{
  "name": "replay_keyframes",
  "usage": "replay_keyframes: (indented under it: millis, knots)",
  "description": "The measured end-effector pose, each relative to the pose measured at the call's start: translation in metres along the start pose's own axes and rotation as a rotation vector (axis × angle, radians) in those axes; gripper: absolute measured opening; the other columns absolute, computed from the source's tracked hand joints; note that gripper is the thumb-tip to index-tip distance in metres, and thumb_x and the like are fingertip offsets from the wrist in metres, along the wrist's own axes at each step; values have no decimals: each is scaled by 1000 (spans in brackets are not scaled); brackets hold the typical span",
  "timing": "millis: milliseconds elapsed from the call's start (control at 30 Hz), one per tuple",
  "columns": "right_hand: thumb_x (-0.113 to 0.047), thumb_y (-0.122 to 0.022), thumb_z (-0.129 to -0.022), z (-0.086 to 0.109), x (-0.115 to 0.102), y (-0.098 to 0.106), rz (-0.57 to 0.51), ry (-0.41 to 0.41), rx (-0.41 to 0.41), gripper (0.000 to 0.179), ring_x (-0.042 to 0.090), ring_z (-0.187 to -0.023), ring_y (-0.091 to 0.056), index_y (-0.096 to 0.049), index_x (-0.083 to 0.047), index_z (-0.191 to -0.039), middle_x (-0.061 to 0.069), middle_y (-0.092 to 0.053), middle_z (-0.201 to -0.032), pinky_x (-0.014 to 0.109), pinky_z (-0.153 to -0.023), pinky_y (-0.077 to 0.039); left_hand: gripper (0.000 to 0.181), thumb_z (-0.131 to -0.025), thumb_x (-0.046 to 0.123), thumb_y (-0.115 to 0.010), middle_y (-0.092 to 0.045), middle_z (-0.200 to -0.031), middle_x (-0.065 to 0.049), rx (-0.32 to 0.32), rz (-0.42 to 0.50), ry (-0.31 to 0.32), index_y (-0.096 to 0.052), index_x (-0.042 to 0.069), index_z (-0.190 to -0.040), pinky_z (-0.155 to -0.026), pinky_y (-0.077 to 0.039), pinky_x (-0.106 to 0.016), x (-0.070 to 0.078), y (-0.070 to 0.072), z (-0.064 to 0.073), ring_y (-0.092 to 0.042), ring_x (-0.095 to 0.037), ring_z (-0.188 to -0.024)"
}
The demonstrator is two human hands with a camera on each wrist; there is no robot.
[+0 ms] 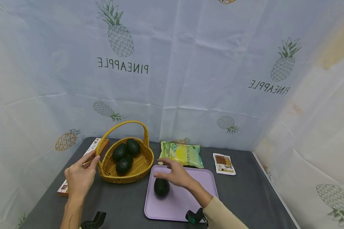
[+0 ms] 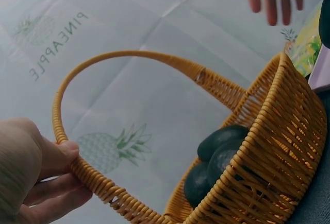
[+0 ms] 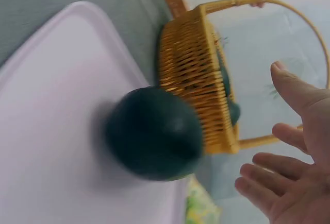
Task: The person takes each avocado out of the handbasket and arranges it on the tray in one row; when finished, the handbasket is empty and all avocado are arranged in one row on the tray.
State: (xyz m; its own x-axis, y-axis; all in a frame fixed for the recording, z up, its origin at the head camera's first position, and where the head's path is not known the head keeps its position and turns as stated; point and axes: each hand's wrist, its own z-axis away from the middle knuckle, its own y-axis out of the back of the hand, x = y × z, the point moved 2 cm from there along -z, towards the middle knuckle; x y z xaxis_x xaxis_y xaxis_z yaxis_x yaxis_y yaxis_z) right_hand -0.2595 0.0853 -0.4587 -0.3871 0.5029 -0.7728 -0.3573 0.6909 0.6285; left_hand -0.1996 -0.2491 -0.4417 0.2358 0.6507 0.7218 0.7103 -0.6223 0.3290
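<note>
Dark avocado [image 1: 161,188] closest to right-wrist cam, lying on left part of lilac tray [image 1: 186,203]. Right hand [image 1: 175,174] just beside it, apart from it, thumb and fingers spread. Wicker basket [image 1: 123,180] left of tray, three more avocados [image 1: 124,165] inside, bunched together. Left hand [image 1: 81,175] pinching the left side of basket handle [image 1: 127,121] between thumb and fingers. Long box [image 1: 92,147] left of basket, partly hidden. Yellow-green packet [image 1: 182,154] just behind tray; white-and-brown sachet [image 1: 224,164] near tray's far right corner. All on dark grey table [image 1: 246,190], pineapple-print curtain [image 1: 189,70] behind.
</note>
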Motion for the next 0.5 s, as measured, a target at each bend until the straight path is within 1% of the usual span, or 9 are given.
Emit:
replay_keyframes:
  millis: [100, 167, 233, 400, 500]
  knots:
    - [-45, -78, -94, -11, -13, 2, 33, 26, -8, 63, 34, -137, -59, -60, -15, -147, 7, -61, -150, 53, -112, -49, 35, -90, 3, -81, -78, -105, -26, -2, -4, 6, -76, -1, -124, -65, -39, 5, 0, 1, 0, -45, 37, -79]
    - [-44, -77, -95, -19, -21, 2, 35, 42, -27, 64, 30, -139, -57, -59, -16, -149, 6, -60, -151, 52, -113, -48, 35, -90, 3, -81, -78, -105, -26, -3, -2, 6, -76, -1, -124, -65, -40, 5, 0, 1, 0, -45, 37, -79]
    - [-44, -77, -96, -27, -29, -1, 24, 55, -51, 63, 27, -141, -55, -57, -18, -150, 5, -59, -153, 48, -115, -47, 35, -90, 3, -81, -78, -105, -26, -2, -1, 8, -76, -1, -124, -65, -40, 5, 0, 0, 0, -45, 37, -79]
    - [-40, -75, -98, -49, -43, -15, -20, 82, -145, 62, 20, -142, -54, -55, -18, -153, 6, -57, -155, 39, -116, -47, 34, -90, 3, -81, -78, -105, -26, -2, 2, 12, -76, 0, -124, -65, -40, 5, 0, 1, 0, -46, 37, -79]
    - [-41, -74, -98, -60, -46, -27, -56, 64, -203, 63, 17, -144, -53, -53, -20, -154, 5, -56, -156, 38, -117, -46, 34, -91, 4, -81, -78, -105, -25, -4, 2, 16, -76, 0, -125, -65, -40, 5, 0, 0, 0, -46, 37, -79]
